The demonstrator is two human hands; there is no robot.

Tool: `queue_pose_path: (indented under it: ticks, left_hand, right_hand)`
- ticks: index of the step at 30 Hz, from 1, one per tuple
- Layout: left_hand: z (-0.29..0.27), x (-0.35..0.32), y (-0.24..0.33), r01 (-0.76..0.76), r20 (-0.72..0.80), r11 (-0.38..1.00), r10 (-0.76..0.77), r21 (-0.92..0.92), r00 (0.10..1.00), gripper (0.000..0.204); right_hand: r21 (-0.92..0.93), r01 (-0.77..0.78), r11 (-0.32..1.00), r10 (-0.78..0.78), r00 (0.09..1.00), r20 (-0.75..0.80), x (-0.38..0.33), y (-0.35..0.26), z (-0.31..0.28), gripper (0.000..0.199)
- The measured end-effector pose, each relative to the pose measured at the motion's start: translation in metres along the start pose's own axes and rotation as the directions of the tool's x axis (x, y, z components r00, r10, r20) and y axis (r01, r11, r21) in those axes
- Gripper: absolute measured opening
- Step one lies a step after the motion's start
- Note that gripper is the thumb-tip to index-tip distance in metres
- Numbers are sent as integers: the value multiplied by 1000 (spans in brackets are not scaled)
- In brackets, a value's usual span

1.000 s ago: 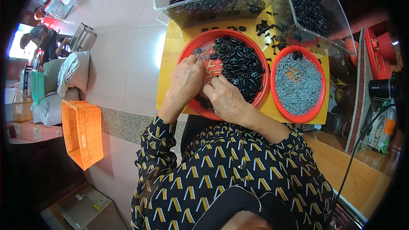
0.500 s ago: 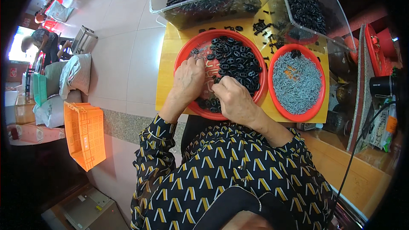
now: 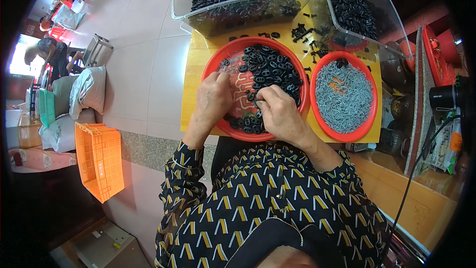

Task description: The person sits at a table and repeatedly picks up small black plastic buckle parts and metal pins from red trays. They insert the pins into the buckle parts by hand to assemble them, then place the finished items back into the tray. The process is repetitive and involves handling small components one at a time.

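A round red tray (image 3: pixel 210 59) holds many small black oval pieces (image 3: pixel 275 72) with two holes each, heaped mostly on its right side. A smaller group of black pieces (image 3: pixel 245 123) lies at its near edge. My left hand (image 3: pixel 214 97) is over the tray's left side, fingers curled closed beside a few small metal screws (image 3: pixel 227 64); what it holds, if anything, is hidden. My right hand (image 3: pixel 281 113) pinches a small black oval piece at its fingertips, over the tray's middle.
A second red tray (image 3: pixel 378 100) full of small grey screws (image 3: pixel 344 101) stands to the right. Two clear plastic bins (image 3: pixel 243 0) (image 3: pixel 354 12) of black pieces are behind. Loose black parts (image 3: pixel 303 32) lie between. An orange crate (image 3: pixel 101 161) sits on the left; people are far left.
My left hand has drawn slightly left and nearer, away from the screws. My right hand has shifted a little to the right, and more of the tray's middle shows between the hands.
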State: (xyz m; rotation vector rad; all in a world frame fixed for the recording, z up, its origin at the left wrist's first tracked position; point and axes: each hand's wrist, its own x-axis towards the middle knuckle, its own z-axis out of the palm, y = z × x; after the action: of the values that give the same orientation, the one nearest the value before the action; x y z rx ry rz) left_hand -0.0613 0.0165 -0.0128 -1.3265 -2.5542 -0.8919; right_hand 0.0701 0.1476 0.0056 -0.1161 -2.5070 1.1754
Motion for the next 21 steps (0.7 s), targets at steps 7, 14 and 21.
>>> queue_pose_path:
  ticks: [7, 14, 21]
  left_hand:
    - [-1, 2, -1, -23, -29, 993, 20, -119, 999, 11]
    - [-2, -4, -3, 81, -98, 923, -127, -377, 987, 6]
    - [-11, -26, 24, 371, 444, -258, -343, -892, 828, 9]
  right_hand:
    - [114, -64, 991, 62, 998, 18, 5, -4, -6, 15]
    - [363, -234, 902, 240, 970, 31, 6, 2, -3, 12]
    - [710, -448, 543, 428, 875, 225, 11, -19, -3, 12]
